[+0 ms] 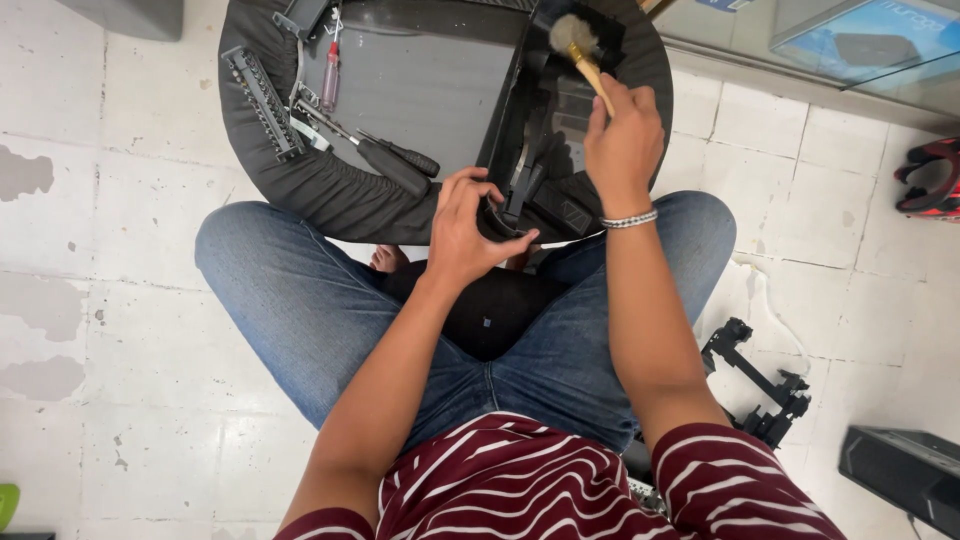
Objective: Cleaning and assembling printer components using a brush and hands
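I sit cross-legged on a tiled floor in front of a round black padded stool point(330, 195). My right hand point(622, 140) is closed around the wooden handle of a small brush point(585, 55), whose pale bristles rest on a black plastic device part point(560, 130) lying on the stool. My left hand point(465, 228) grips the near edge of that black part with fingers and thumb. A beaded bracelet circles my right wrist.
On the stool lie a black bit holder strip point(262, 100), a black-handled screwdriver point(385, 155) and a small red-handled tool point(330, 75). A black bracket point(760, 385) and a black box point(900, 470) lie on the floor at right. A glass cabinet point(840, 40) stands beyond.
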